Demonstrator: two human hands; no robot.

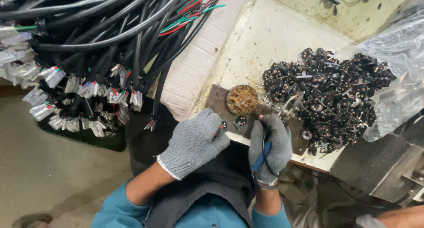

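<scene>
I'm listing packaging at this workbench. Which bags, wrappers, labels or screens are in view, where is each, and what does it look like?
Clear crumpled plastic bag: right of the bench, open toward the heap of small black parts.
Small clear plastic sleeves: on the cable ends at left, whitish, with red and green wires inside.
Pale corrugated cardboard sheet: flat under the black cable bundle.
No screens or signs are visible.

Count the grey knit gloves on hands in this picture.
3: the left hand and right hand by the round brown tin; part of another person's glove shows at bottom right.
</scene>
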